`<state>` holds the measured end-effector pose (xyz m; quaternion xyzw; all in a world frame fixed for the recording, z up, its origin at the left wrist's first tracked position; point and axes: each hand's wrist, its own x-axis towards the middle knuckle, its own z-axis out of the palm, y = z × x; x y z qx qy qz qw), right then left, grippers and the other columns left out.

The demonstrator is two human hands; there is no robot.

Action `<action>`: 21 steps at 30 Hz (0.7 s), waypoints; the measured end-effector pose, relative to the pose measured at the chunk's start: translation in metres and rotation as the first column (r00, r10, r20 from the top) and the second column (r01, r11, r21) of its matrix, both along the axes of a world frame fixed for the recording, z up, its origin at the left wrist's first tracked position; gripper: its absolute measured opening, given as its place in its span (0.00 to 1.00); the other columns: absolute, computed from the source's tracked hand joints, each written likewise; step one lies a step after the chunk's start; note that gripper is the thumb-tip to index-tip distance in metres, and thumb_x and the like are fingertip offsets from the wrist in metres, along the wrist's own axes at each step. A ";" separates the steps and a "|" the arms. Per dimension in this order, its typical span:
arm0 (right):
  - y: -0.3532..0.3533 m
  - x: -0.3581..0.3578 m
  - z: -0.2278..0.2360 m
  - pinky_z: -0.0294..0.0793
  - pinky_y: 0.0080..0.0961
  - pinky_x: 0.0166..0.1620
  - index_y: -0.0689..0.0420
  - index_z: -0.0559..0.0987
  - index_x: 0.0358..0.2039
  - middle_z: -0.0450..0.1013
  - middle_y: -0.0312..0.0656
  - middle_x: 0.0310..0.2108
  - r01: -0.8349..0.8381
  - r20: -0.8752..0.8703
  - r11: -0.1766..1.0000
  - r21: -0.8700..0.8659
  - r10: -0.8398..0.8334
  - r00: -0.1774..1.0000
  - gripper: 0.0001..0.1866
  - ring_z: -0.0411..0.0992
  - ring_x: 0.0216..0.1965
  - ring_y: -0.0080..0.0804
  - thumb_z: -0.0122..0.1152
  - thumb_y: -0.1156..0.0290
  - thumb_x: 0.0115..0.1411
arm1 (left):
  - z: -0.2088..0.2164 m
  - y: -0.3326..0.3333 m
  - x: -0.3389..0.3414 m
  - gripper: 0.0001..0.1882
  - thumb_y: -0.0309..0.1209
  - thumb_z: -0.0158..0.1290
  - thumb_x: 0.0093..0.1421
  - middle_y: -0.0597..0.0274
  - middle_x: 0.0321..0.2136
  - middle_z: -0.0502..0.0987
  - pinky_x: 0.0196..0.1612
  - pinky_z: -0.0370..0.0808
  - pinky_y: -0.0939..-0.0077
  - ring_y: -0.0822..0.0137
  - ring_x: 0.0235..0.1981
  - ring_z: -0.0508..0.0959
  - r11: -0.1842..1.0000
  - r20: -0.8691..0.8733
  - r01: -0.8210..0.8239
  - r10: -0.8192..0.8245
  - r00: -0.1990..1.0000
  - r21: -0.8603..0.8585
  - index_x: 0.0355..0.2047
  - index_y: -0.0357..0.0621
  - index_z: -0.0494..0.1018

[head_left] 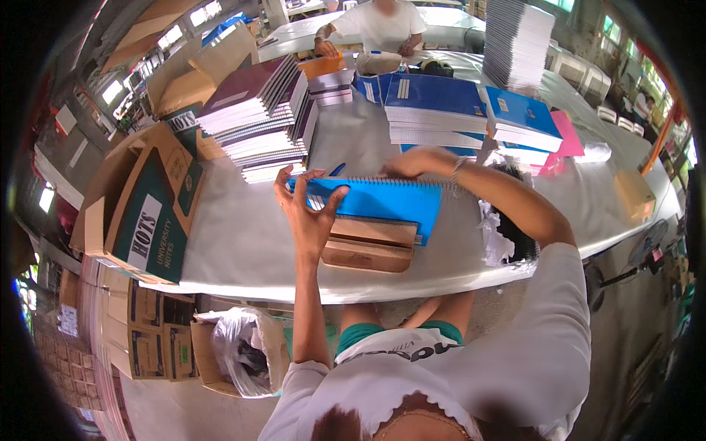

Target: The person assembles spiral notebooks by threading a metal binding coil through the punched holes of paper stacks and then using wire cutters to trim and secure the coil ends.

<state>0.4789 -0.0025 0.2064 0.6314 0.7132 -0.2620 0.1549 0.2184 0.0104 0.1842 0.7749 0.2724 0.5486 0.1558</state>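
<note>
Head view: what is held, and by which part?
The left hand holds the blue spiral notebook by its left end; for the blurred right hand, I cannot tell.

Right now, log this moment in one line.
left hand: holding blue notebook | right hand: near spiral binding | table: brown cardboard piece

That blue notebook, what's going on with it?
A person is holding the blue notebook by its left end with the left hand, with the spiral edge at the top. The right hand is blurred near that edge, so I can't tell if it is touching. A brown cardboard piece sits on the near side of the notebook. Beyond are a maroon-topped stack and a dark-blue-topped stack. Across the table, another person has one hand at an orange-topped pile.
</note>
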 end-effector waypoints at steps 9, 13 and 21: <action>-0.024 -0.032 0.046 0.78 0.31 0.47 0.54 0.65 0.62 0.61 0.43 0.61 0.108 -0.694 0.994 0.034 -0.055 0.718 0.40 0.70 0.50 0.35 0.42 0.34 0.62 | -0.008 0.006 -0.014 0.24 0.36 0.68 0.48 0.56 0.43 0.69 0.52 0.65 0.63 0.57 0.50 0.65 0.984 0.047 0.115 -0.110 0.993 -0.134 0.41 0.41 0.72; -0.018 0.005 0.008 0.75 0.30 0.51 0.53 0.64 0.63 0.60 0.40 0.62 0.181 -0.400 0.981 -0.075 -0.196 0.895 0.41 0.66 0.55 0.34 0.43 0.33 0.61 | -0.012 0.011 -0.019 0.23 0.35 0.69 0.48 0.57 0.42 0.68 0.51 0.64 0.64 0.57 0.49 0.64 0.980 0.063 0.148 -0.141 0.988 -0.135 0.39 0.41 0.70; -0.085 0.042 -0.043 0.73 0.26 0.52 0.55 0.59 0.64 0.63 0.39 0.59 0.224 -0.960 0.934 -0.279 -0.271 -0.064 0.52 0.65 0.57 0.29 0.39 0.25 0.50 | -0.022 0.020 -0.030 0.21 0.28 0.66 0.51 0.64 0.39 0.61 0.46 0.67 0.75 0.69 0.41 0.66 0.947 0.073 0.279 -0.270 0.960 -0.160 0.41 0.42 0.67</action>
